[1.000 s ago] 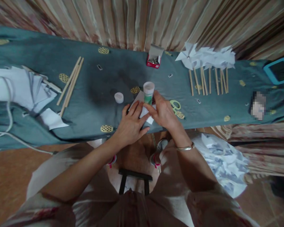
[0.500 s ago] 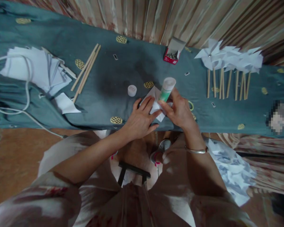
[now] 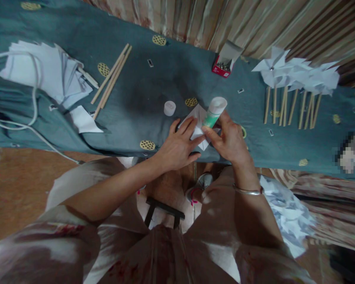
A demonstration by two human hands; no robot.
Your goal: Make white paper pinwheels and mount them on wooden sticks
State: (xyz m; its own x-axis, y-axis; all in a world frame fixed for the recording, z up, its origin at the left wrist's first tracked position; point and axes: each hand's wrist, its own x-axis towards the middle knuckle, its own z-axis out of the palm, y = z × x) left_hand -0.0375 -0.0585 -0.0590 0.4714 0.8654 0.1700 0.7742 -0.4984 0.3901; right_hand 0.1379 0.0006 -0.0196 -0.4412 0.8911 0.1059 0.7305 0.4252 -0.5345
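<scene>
My right hand [image 3: 232, 138] is closed round a white and green glue stick [image 3: 215, 109], which tilts over a square of white paper [image 3: 197, 113]. The paper has cut or crease lines and lies near the table's front edge. My left hand [image 3: 182, 144] lies on the paper with fingers spread, pressing it to the cloth. The glue stick's lower end is hidden by my right fingers. A white round cap [image 3: 169, 108] stands on the cloth left of the paper. Part of a pale green ring [image 3: 243, 132] shows beside my right hand.
White paper sheets [image 3: 38, 75] and a white cable [image 3: 34, 98] lie at left, near wooden sticks [image 3: 114, 77]. A red box of metal pins [image 3: 223, 67] stands at the back. Paper pinwheels [image 3: 298, 77] lie at right; a bag of white paper pieces [image 3: 290, 217] sits below the table.
The view has shifted and turned slightly. Both hands keep nearly the same pose on the paper, and the glue stick leans a little more to the right.
</scene>
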